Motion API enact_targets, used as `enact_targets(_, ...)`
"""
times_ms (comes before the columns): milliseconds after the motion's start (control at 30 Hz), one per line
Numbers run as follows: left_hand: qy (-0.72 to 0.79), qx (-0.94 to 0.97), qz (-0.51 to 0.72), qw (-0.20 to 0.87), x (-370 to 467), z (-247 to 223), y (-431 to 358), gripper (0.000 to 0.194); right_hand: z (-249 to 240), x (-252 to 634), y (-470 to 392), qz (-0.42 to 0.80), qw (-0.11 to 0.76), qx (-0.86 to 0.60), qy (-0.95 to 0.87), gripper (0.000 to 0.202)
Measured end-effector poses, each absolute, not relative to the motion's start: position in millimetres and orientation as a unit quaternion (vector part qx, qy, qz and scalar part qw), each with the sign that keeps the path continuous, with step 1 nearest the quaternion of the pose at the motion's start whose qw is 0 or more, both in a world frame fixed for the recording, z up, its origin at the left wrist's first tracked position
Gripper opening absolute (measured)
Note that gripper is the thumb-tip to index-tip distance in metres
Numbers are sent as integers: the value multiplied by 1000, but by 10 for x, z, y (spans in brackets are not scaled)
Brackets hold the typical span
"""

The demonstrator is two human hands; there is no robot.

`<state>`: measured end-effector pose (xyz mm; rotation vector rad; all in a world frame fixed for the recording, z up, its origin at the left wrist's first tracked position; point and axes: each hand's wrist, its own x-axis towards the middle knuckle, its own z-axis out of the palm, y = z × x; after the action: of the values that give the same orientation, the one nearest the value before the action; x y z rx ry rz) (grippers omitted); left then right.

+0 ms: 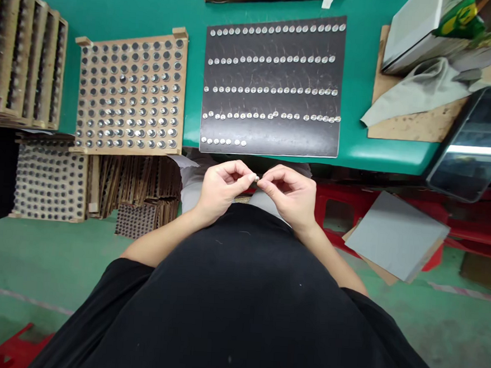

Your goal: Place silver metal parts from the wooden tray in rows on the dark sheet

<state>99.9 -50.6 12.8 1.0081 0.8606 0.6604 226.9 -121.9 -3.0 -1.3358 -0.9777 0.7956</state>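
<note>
In front of my lap, just below the table edge, my left hand (224, 189) is closed in a pinch on a small shiny metal part (256, 178). My right hand (290, 195) pinches at the same small part from the other side, thumb against forefinger. The fingertips nearly meet and hide most of the part. Ahead of my hands lies a black board (269, 134) with rows of small round silver pieces, the nearest row being short. Left of it is a wooden tray (181, 98) of upright cylinders, many with silvery tops.
Wooden trays (25, 56) are stacked at far left, with another peg tray (51, 181) below table height. On the right are a phone-like dark device (473, 144), a grey cloth (420, 92) and a white box (413, 33). Grey sheets (397, 236) rest on a red stool (433, 259).
</note>
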Motion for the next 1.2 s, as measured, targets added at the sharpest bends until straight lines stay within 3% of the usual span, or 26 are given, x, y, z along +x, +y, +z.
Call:
enact_targets(200, 397, 396, 249, 790, 1010, 167, -494, 33, -77, 2259, -1235, 291, 615, -568, -462, 22)
enact_targets(433, 399, 389, 247, 793, 1015, 188, -488, 34, -152, 2286, -1210, 399, 619, -569, -366, 32)
enact_targets(567, 410, 396, 261, 779, 1017, 176, -492, 35, -93, 2276, -1186, 333, 636, -564, -409, 20)
enact_targets(833, 403, 398, 259, 782, 997, 176, -498, 39, -32, 2284, -1159, 262, 623, -578, -457, 24)
enact_targets(1033, 392, 407, 274, 778, 986, 165, -518, 38, -65, 2254, -1190, 176, 560, -650, -483, 26)
enact_targets(1200, 398, 420, 277, 767, 985, 146, -506, 37, -86, 2258, -1218, 219, 575, -644, -456, 32)
